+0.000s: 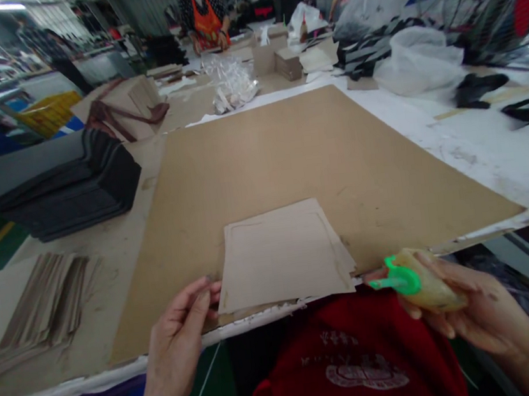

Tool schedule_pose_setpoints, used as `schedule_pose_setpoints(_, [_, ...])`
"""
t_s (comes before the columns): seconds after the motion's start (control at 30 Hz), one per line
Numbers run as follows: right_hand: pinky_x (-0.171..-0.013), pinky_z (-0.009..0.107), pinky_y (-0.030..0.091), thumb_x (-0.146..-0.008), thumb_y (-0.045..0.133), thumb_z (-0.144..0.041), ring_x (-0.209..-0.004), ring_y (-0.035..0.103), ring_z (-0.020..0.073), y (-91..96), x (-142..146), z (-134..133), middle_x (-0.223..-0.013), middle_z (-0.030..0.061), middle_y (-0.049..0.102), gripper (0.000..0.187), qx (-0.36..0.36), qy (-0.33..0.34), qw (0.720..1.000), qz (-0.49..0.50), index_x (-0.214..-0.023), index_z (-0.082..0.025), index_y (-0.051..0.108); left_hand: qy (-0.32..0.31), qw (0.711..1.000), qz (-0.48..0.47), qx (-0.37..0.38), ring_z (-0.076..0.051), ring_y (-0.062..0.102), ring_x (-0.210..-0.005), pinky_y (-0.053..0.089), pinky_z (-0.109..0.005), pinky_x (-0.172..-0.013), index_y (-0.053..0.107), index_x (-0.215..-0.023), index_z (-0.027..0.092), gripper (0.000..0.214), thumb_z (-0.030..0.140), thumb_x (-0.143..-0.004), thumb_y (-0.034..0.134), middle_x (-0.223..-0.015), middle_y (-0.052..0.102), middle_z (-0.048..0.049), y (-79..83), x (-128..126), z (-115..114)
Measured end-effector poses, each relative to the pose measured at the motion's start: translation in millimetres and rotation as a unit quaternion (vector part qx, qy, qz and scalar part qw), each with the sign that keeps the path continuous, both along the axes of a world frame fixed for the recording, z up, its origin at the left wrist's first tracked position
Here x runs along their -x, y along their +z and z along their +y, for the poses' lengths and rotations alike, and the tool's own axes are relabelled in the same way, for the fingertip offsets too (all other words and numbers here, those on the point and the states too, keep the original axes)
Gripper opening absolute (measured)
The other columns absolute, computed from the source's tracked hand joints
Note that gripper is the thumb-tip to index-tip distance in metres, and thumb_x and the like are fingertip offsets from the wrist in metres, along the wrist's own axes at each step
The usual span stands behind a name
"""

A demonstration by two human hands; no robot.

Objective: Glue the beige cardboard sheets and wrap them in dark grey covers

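Observation:
My right hand [475, 304] is wrapped round a squeeze glue bottle [432, 283] with a yellowish body. Its green nozzle [397, 281] points left, near the table's front edge. A small stack of light-brown cardboard sheets [281, 254] lies in front of me, slightly misaligned, with thin lines of what looks like glue along the top sheet's borders. At the stack's lower left corner is my left hand [183, 323], thumb and fingers closed together, fingertips right against the cardboard edge. Whether anything is pinched between them is hidden. Beneath the stack lies a large brown board [260, 160].
Left of the board are a pile of dark foam-like pads [65, 184] and a fanned stack of cardboard pieces [46, 302]. Farther back stand a tied cardboard bundle [132, 105] and clear plastic [231, 80]. Black strips and a white bag [421, 63] lie right. People work behind.

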State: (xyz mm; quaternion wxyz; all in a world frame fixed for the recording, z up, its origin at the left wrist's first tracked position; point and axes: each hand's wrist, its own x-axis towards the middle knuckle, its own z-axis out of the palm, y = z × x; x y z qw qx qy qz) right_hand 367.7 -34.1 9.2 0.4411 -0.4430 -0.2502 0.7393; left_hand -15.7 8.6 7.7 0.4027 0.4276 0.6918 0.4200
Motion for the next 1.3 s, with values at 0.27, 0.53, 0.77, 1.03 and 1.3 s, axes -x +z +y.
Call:
schedule_pose_setpoints(0.27, [-0.035, 0.014, 0.045, -0.089, 0.063, -0.051, -0.044, 0.055, 0.0112, 2.1, 21.7, 3.5, -0.065, 0.0099, 0.066, 0.040, -0.014, 0.047, 0.996, 0.080, -0.099, -0.013, 0.073, -0.039, 0.973, 0.199, -0.112, -0.027, 0.066, -0.101, 0.054, -0.039, -0.083, 0.069, -0.110, 0.021, 0.043, 0.055, -0.084, 0.063, -0.115, 0.071, -0.0095, 4.9, -5.0, -7.4])
schedule_pose_setpoints(0.53, [-0.039, 0.021, 0.049, -0.081, 0.068, -0.045, -0.057, 0.058, 0.0160, 19.8, 22.4, 15.5, -0.097, 0.0149, 0.071, 0.043, -0.042, 0.012, 0.994, 0.098, -0.113, -0.016, 0.072, -0.218, 0.782, 0.439, -0.386, -0.029, 0.057, -0.116, 0.045, -0.048, -0.100, 0.058, -0.126, 0.022, 0.044, 0.026, -0.085, 0.071, -0.122, 0.067, -0.0107, 14.3, -58.7, -17.0])
schedule_pose_setpoints(0.77, [-0.040, 0.021, 0.051, -0.080, 0.069, -0.042, -0.067, 0.064, 0.0192, 33.7, 35.2, 29.0, -0.115, 0.0145, 0.069, 0.040, -0.065, 0.008, 0.991, 0.120, -0.113, -0.019, 0.072, -0.216, 0.756, 0.437, -0.438, -0.021, 0.062, -0.090, 0.049, -0.037, -0.083, 0.065, -0.113, 0.018, 0.024, 0.012, -0.090, 0.062, -0.099, 0.070, -0.0077, 23.6, -66.5, -2.1])
schedule_pose_setpoints(1.03, [-0.039, 0.019, 0.046, -0.086, 0.059, -0.038, -0.068, 0.063, 0.0181, 33.4, 42.8, 43.0, -0.123, 0.0187, 0.067, 0.037, -0.098, -0.016, 0.978, 0.181, -0.116, -0.020, 0.069, -0.120, 0.750, 0.444, -0.475, -0.015, 0.050, -0.071, 0.040, -0.032, -0.067, 0.070, -0.104, 0.022, 0.017, 0.014, -0.089, 0.065, -0.076, 0.056, -0.0005, 54.5, -55.2, 15.3])
schedule_pose_setpoints(1.3, [-0.038, 0.019, 0.046, -0.083, 0.066, -0.042, -0.064, 0.062, 0.0169, 42.3, 42.6, 48.5, -0.111, 0.0161, 0.071, 0.034, -0.095, -0.045, 0.978, 0.178, -0.106, -0.019, 0.074, -0.119, 0.757, 0.456, -0.453, -0.017, 0.051, -0.073, 0.040, -0.032, -0.068, 0.073, -0.094, 0.023, 0.010, 0.020, -0.091, 0.063, -0.076, 0.056, -0.0009, 70.2, -53.2, 33.2])
